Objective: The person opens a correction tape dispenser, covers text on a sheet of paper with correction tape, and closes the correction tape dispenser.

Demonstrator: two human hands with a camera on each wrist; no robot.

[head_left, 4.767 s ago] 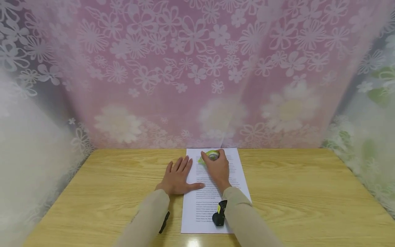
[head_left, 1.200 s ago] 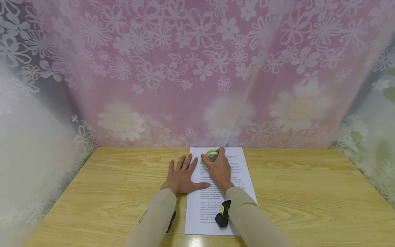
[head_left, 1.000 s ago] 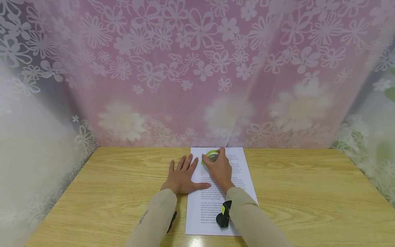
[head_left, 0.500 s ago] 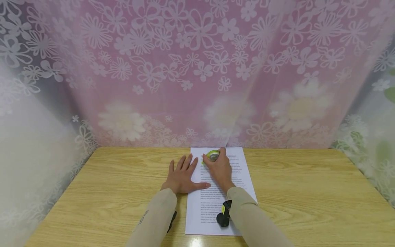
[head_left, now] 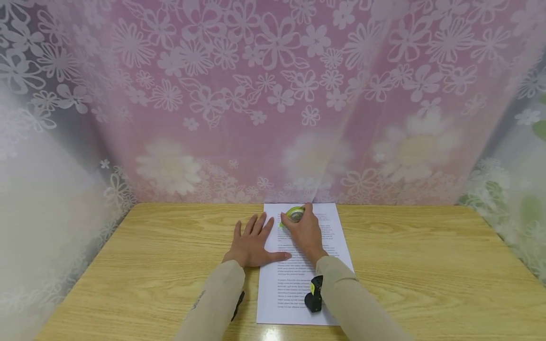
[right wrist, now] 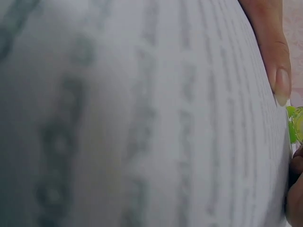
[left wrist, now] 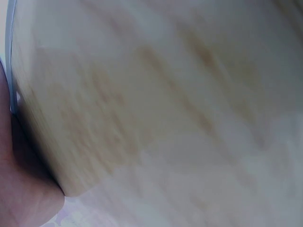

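On the table lies a printed sheet of paper [head_left: 266, 303], its far end near the curtain. My left hand [head_left: 250, 246] rests spread flat over the sheet's left edge, thumb on the text. Near the sheet's top, my right hand [head_left: 306, 232] pinches a green, clear-bodied correction tape [head_left: 295, 214] between thumb and fingers, with its tip on the upper-left lines. The right wrist view has blurred print on the paper [right wrist: 189, 118], a fingertip, and a sliver of the green correction tape [right wrist: 291, 125] at the edge. Only part of the left hand [left wrist: 28, 198] shows in the left wrist view.
The wooden table [head_left: 170, 246] extends to both sides of the sheet. A pink flowered curtain [head_left: 239, 142] hangs right behind its far edge, with pale curtains at left and right. A black wrist camera [head_left: 314, 296] sits over the paper's lower part.
Over the last second my right hand and the correction tape have slid slightly to the right along the text. My left hand stays put. The whole head view has shifted a little since the earliest frame.
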